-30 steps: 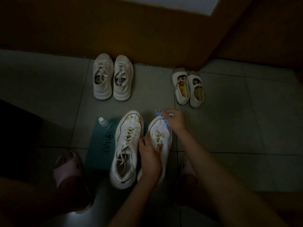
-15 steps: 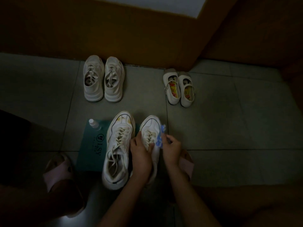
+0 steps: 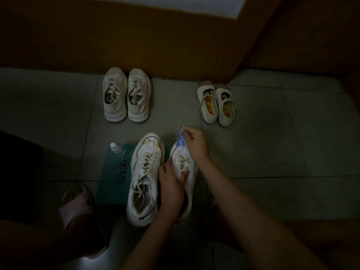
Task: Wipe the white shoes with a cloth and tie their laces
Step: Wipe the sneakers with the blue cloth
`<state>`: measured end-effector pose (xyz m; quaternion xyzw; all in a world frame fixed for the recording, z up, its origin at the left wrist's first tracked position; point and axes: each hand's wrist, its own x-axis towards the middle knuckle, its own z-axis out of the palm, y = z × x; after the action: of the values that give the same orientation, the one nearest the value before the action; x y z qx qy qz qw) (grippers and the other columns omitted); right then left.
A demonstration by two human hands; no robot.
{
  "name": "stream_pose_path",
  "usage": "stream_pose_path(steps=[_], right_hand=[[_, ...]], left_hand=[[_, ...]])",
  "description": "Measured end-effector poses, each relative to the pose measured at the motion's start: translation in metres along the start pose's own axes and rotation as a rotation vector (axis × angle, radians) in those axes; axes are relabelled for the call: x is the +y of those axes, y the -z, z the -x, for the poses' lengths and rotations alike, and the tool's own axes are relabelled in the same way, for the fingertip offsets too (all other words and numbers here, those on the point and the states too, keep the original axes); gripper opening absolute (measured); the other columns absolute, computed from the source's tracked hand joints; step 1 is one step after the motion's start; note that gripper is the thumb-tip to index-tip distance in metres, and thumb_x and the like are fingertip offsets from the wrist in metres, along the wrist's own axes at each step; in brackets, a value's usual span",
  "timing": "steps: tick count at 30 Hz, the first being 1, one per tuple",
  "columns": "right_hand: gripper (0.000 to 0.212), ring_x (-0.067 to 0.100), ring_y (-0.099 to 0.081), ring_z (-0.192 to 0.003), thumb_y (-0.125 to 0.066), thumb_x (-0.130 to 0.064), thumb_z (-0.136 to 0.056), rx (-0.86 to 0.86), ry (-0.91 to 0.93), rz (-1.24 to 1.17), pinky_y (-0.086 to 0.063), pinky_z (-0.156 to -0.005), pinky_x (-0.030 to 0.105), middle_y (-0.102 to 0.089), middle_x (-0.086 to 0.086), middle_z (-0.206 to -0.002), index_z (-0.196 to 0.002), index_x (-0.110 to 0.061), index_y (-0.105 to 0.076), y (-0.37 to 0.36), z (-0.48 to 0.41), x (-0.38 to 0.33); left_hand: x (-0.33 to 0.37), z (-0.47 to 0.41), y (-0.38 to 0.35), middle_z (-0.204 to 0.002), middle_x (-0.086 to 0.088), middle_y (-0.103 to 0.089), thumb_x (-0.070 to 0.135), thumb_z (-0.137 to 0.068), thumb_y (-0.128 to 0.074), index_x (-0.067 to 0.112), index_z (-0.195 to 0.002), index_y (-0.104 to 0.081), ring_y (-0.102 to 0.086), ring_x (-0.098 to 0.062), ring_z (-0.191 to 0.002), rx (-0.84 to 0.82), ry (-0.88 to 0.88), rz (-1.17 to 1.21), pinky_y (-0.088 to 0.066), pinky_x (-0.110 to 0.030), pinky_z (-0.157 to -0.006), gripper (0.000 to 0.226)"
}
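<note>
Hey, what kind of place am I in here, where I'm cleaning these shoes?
Likely a dim home entryway or hallway: grey tiled floor, a wooden wall, and sneakers and strap shoes lined up in pairs at its foot.

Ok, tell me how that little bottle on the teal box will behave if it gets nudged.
The bottle looks slim and upright, so it would probably tip easily. It appears round, so once down it may roll. It stands near the corner of the teal box, so it could drop off the edge.
</note>
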<state>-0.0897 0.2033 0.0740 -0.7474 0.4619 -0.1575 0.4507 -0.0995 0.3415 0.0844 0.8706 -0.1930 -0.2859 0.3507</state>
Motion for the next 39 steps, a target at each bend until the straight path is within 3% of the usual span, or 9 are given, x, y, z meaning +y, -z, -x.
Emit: stream_pose_path(steps=[3,7,14,19,22,31,35,37,39], right_hand=[[0.029,0.022,-0.055,-0.116,-0.050,-0.008,-0.094,-0.099,0.090,0.141,-0.036,-0.095,0.015,-0.060,0.012,-0.126,-0.119,-0.001,-0.062,0.001,0.014,0.010],[0.038,0.019,-0.044,-0.128,-0.059,-0.009,-0.089,-0.248,0.094,0.102,-0.031,-0.107,0.023,-0.050,0.010,-0.138,-0.127,-0.004,-0.056,0.018,0.018,0.018],[0.020,0.032,-0.056,-0.101,-0.065,-0.004,-0.077,-0.094,0.297,0.175,-0.044,-0.093,0.037,-0.069,0.015,-0.103,-0.095,-0.001,-0.073,-0.004,0.044,0.013],[0.016,0.038,-0.059,-0.089,-0.064,-0.005,-0.074,-0.212,0.412,0.272,-0.033,-0.083,0.018,-0.069,0.019,-0.093,-0.085,0.002,-0.073,-0.003,0.039,0.010],[0.016,0.038,-0.055,-0.092,-0.062,0.001,-0.078,-0.163,0.345,0.309,-0.027,-0.078,0.006,-0.067,0.020,-0.095,-0.091,0.004,-0.072,0.004,0.018,0.010],[0.016,0.029,-0.059,-0.080,-0.062,0.000,-0.085,0.022,-0.169,-0.026,-0.041,-0.064,0.026,-0.066,0.025,-0.091,-0.095,0.010,-0.068,0.025,-0.008,0.019],[0.018,0.014,-0.058,-0.073,-0.063,0.000,-0.085,-0.037,-0.116,-0.112,-0.039,-0.056,0.004,-0.065,0.018,-0.093,-0.100,0.009,-0.067,0.023,0.003,0.002],[0.012,0.006,-0.058,-0.067,-0.064,0.001,-0.083,-0.137,-0.028,-0.127,-0.044,-0.065,0.012,-0.068,0.019,-0.091,-0.091,0.007,-0.069,0.013,0.006,-0.005],[0.011,0.015,-0.059,-0.077,-0.066,-0.004,-0.082,-0.254,0.099,0.041,-0.038,-0.078,0.025,-0.070,0.019,-0.089,-0.087,0.004,-0.072,0.002,0.007,-0.003]], left_hand=[[0.001,-0.001,-0.001,-0.140,-0.009,-0.040,0.036,-0.087,-0.060,0.014,-0.143,-0.031,-0.036,-0.021,-0.131,0.014,0.008,-0.052,-0.024,-0.031,-0.110,0.066],[0.004,0.002,0.000,-0.141,-0.011,-0.041,0.030,-0.090,-0.058,0.011,-0.142,-0.031,-0.037,-0.023,-0.130,0.023,-0.025,-0.062,-0.025,-0.033,-0.111,0.062],[-0.001,-0.001,-0.006,-0.129,-0.018,-0.052,0.016,-0.085,-0.064,0.001,-0.133,-0.044,-0.049,-0.031,-0.120,0.044,-0.068,-0.100,-0.032,-0.036,-0.105,0.054],[-0.004,-0.001,-0.007,-0.130,-0.015,-0.051,0.021,-0.086,-0.063,0.003,-0.135,-0.043,-0.048,-0.027,-0.121,0.047,-0.070,-0.118,-0.029,-0.030,-0.105,0.056],[0.001,0.001,-0.002,-0.138,-0.013,-0.043,0.024,-0.088,-0.062,0.008,-0.141,-0.035,-0.039,-0.025,-0.128,0.027,-0.037,-0.012,-0.024,-0.031,-0.109,0.062],[0.005,0.006,0.001,-0.139,-0.012,-0.040,0.023,-0.089,-0.061,0.010,-0.141,-0.033,-0.037,-0.022,-0.129,0.016,-0.032,0.054,-0.023,-0.023,-0.107,0.061],[0.003,0.005,-0.002,-0.140,-0.011,-0.039,0.026,-0.089,-0.060,0.011,-0.142,-0.031,-0.036,-0.021,-0.130,0.028,-0.009,0.038,-0.023,-0.026,-0.109,0.062],[0.003,0.004,-0.003,-0.140,-0.011,-0.040,0.026,-0.089,-0.060,0.011,-0.142,-0.032,-0.036,-0.022,-0.130,0.031,-0.004,0.028,-0.024,-0.028,-0.109,0.061],[0.004,0.004,-0.003,-0.140,-0.011,-0.040,0.027,-0.089,-0.060,0.010,-0.142,-0.033,-0.035,-0.022,-0.131,0.029,0.003,0.033,-0.024,-0.028,-0.108,0.062]])
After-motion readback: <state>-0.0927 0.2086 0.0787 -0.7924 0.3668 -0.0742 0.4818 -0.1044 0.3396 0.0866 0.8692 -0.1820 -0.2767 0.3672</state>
